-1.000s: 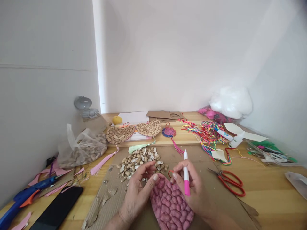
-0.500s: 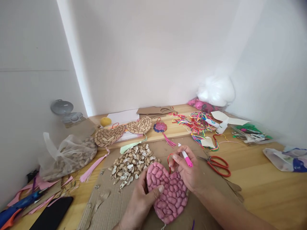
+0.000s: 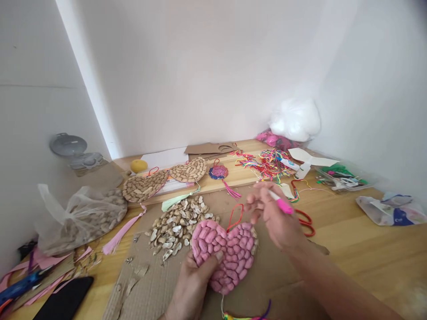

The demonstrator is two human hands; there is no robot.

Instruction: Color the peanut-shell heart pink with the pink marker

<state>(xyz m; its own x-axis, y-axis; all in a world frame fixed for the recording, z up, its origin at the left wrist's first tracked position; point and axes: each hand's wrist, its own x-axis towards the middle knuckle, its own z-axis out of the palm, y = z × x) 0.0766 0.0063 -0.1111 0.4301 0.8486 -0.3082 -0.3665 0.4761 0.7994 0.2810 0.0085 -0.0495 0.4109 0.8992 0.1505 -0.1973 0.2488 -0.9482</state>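
Observation:
My left hand [image 3: 195, 280] grips the lower left side of a heart [image 3: 235, 253] covered in pink-painted peanut shells, thumb on its face. At the notch of the heart stands a red cord loop [image 3: 236, 217]. From its lower tip hangs a pale string leading to multicoloured threads [image 3: 233, 316] at the bottom edge. A white marker with a pink end [image 3: 284, 206] is held in my right hand [image 3: 280, 224], right of the loop and apart from it. Bare shells show at the heart's right edge. Behind the right wrist, red-handled scissors [image 3: 306, 224] are partly hidden.
Loose peanut shells [image 3: 176, 226] lie on a cardboard sheet [image 3: 147, 284]. Left are a bag of peanuts [image 3: 83, 218], a phone [image 3: 65, 300] and a glue gun [image 3: 25, 284]. Behind are shell crafts [image 3: 147, 186], coloured threads [image 3: 267, 164] and a plastic box [image 3: 347, 178].
My right hand with the marker has moved away from the red loop, up and to the right. The heart has shifted slightly left and up in view, and the threads below it now show.

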